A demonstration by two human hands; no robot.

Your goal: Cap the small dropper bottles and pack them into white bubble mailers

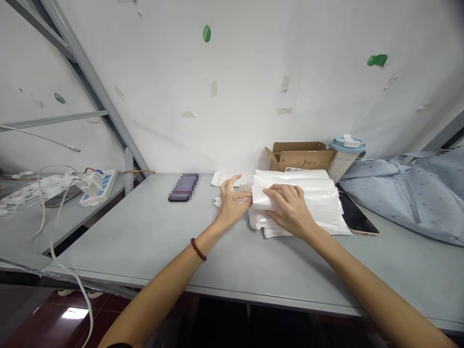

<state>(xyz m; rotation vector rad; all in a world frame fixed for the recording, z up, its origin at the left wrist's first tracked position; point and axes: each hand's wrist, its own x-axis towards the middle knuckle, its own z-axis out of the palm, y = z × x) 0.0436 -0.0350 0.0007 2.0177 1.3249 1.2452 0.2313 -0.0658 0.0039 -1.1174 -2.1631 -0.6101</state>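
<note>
A stack of white padded mailers (308, 198) lies on the grey table in front of me. At the left end of the top mailer, my left hand (232, 205) pinches its edge between thumb and a finger, the other fingers raised. My right hand (292, 210) grips the same mailer from above, thumb on the near side and fingers curled over it. Behind my left hand is a flat white packet (219, 179), partly covered by that hand. Small white pieces with thin loops (214, 202) lie just left of it.
A phone (183, 187) lies to the left. Behind the mailers stand an open cardboard box (306, 158) and a blue-lidded cup (342, 162). A tablet-like device (358, 217) and a light blue cloth bag (398, 198) are at right. A power strip (99, 188) and white cables sit far left.
</note>
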